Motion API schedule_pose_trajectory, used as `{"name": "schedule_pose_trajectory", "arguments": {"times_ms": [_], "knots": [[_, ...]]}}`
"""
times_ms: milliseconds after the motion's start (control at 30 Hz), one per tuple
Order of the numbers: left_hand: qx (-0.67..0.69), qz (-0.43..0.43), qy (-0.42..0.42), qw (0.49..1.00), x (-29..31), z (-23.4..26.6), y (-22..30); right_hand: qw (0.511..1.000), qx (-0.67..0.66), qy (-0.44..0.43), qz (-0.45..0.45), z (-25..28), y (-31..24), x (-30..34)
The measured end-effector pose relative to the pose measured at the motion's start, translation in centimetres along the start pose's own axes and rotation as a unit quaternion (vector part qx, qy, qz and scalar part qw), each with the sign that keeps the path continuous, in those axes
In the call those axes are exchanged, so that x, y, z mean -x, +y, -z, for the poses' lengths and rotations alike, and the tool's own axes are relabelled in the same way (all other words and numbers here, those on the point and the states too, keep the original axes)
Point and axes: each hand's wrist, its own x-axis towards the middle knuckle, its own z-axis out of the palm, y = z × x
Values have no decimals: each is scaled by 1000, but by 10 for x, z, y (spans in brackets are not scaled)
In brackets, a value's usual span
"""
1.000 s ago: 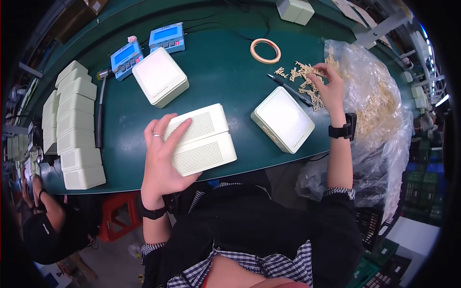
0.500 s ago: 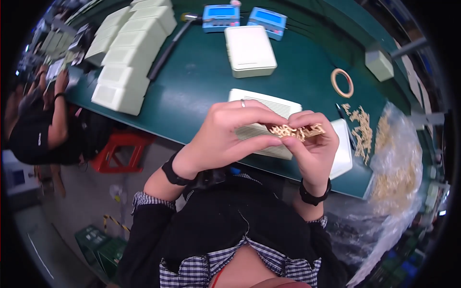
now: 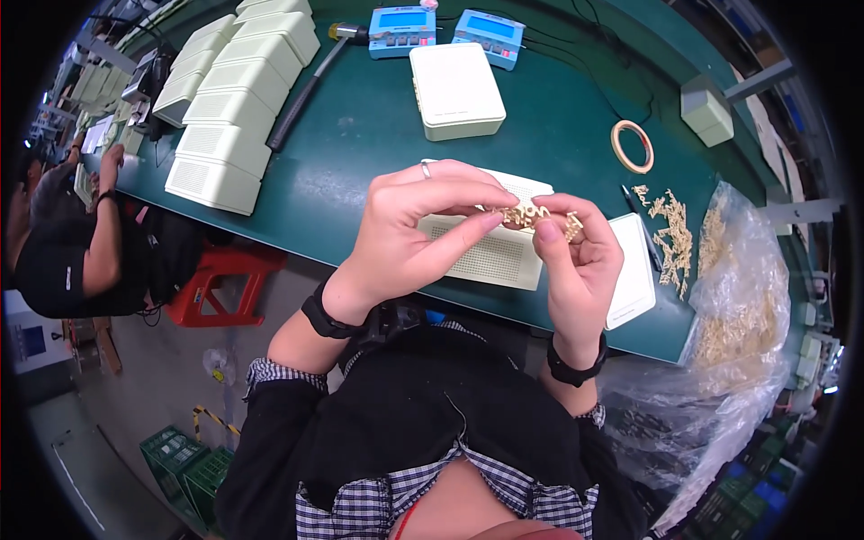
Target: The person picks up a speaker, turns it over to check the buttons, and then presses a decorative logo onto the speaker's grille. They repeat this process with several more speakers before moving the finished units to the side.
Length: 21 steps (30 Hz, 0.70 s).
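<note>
In front of me, both hands are closed at the fingertips on gold lettering badges point(image 3: 529, 215). How many pieces are there I cannot tell, as fingers cover part of them. My left hand point(image 3: 409, 220) pinches their left end between thumb and forefinger. The right end sits in my right hand point(image 3: 580, 256), thumb pressed on it and fingers curled behind. Below the hands lies a cream perforated panel point(image 3: 495, 259), partly hidden. A cream lid-like piece point(image 3: 634, 274) lies beside my right hand. More gold badges point(image 3: 673, 236) are scattered to its right, next to a dark pen point(image 3: 641, 225).
A clear plastic bag point(image 3: 751, 301) of gold pieces hangs over the right edge. Cream cases stand in rows point(image 3: 216, 166) at left beside a hammer point(image 3: 306, 94). Another case point(image 3: 457, 94), two blue devices point(image 3: 402, 34) and a tape roll point(image 3: 632, 147) sit farther back. A co-worker point(image 3: 76, 243) is at left.
Both hands have shifted slightly left and up with the gold badges. The badges are turned, and my right thumb now lies more upright across them. The whole view has shifted a little.
</note>
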Motion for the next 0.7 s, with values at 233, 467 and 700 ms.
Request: {"name": "schedule_pose_trajectory", "arguments": {"times_ms": [233, 467, 700], "knots": [[-105, -51, -10, 993, -4, 0, 7, 996, 92, 7, 9, 6, 2, 6], [-172, -42, -72, 982, -6, 3, 18, 953, 295, -61, 34, 14, -13, 5], [-254, -71, -160, 951, -2, 2, 19, 978, 173, -81, -82, 14, -26, 10]]}}
